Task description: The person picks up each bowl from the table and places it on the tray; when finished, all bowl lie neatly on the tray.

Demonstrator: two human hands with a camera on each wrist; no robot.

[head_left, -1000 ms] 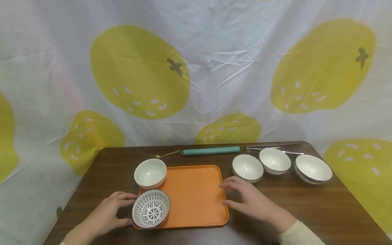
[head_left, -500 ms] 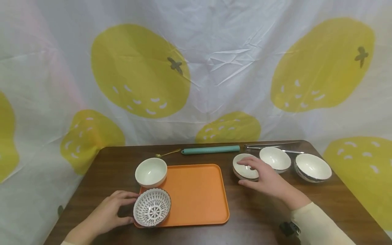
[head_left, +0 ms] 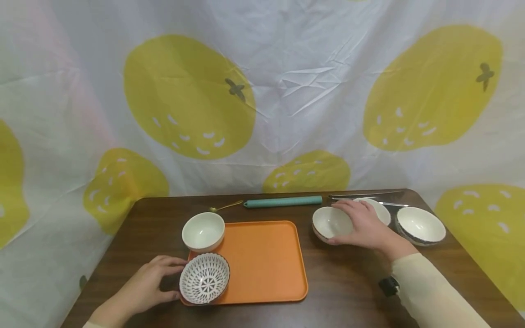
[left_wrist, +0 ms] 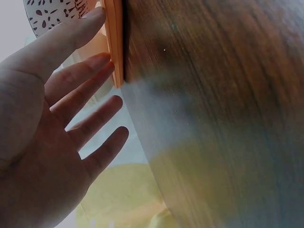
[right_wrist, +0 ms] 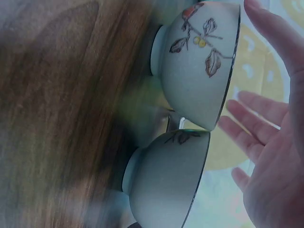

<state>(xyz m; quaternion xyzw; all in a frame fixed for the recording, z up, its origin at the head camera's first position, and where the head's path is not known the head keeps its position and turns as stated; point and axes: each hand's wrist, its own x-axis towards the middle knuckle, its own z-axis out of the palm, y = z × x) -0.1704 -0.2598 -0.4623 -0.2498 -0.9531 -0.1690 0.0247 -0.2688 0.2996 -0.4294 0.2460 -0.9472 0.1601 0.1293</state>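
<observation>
My left hand (head_left: 141,284) is at the left edge of an orange tray (head_left: 262,264), its thumb and fingertips right at the rim and its fingers spread in the left wrist view. By it, on the tray's near left corner, sits a black-and-white patterned bowl (head_left: 205,280). Behind that stands a plain pale bowl (head_left: 203,232). My right hand (head_left: 362,225) spans a white bowl (head_left: 328,223) right of the tray, thumb by its near rim and fingers by its far side. In the right wrist view that bowl (right_wrist: 204,66) shows painted leaves, and my fingers are fairly straight beside its dark rim.
Two more white bowls stand to the right, one (head_left: 379,212) partly behind my hand and one (head_left: 421,226) farther out. Along the back edge of the brown table (head_left: 328,291) lie a small gold spoon (head_left: 225,206), a teal stick (head_left: 283,201) and silver utensils (head_left: 393,204).
My right hand has left the tray's right edge and moved right and away from me to the nearest white bowl. My left hand stays at the tray's left edge.
</observation>
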